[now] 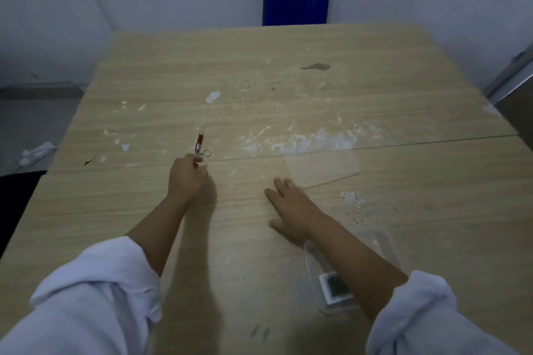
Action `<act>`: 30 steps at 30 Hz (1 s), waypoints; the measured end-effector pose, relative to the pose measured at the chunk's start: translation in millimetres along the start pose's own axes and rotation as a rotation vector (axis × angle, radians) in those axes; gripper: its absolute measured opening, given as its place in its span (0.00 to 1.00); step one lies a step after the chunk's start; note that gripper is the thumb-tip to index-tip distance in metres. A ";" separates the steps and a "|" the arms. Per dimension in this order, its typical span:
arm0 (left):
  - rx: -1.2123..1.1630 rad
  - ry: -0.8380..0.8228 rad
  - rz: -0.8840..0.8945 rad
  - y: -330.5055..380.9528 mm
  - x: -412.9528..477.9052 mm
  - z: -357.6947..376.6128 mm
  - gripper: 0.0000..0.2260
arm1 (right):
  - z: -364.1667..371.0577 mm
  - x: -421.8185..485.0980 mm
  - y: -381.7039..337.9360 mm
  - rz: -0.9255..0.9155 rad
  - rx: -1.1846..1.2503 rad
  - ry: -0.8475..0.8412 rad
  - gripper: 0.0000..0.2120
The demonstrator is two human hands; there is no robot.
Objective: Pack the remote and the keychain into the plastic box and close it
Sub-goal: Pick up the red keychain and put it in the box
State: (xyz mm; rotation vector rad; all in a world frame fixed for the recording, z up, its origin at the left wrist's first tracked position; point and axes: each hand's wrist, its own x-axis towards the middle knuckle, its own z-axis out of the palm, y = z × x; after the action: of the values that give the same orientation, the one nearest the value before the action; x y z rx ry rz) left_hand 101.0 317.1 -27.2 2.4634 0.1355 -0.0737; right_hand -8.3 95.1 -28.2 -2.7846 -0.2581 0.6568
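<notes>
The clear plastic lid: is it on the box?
No, the clear plastic lid lies flat on the wooden table, apart from the transparent plastic box.

Left hand (187,179) at keychain (200,145); right hand (291,207) flat on table (375,72).

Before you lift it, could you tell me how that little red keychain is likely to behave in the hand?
The keychain looks small and slim, so probably light. Its metal ring seems loosely attached, so it may dangle and swing. Its body looks rounded, so it might roll if the left hand, now beside the ring, nudges it across the table.
</notes>
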 end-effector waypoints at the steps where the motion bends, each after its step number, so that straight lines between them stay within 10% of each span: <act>1: 0.001 0.024 0.014 -1.0 10.8 0.1 0.14 | 0.3 3.3 0.5 -0.004 0.000 0.006 0.35; 20: -0.183 0.181 0.063 14.6 37.6 16.2 0.10 | 8.9 -11.9 7.8 -0.066 0.192 0.163 0.32; 30: -0.415 -0.111 0.239 80.0 -95.5 45.4 0.08 | -1.3 -107.9 78.3 0.216 0.082 0.568 0.11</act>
State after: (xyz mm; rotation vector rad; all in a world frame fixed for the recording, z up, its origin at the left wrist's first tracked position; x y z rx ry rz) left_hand 14.6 219.1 -4.8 2.0384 -0.1758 -0.0700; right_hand -94.1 -4.4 -6.0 -2.7977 0.1821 -0.0993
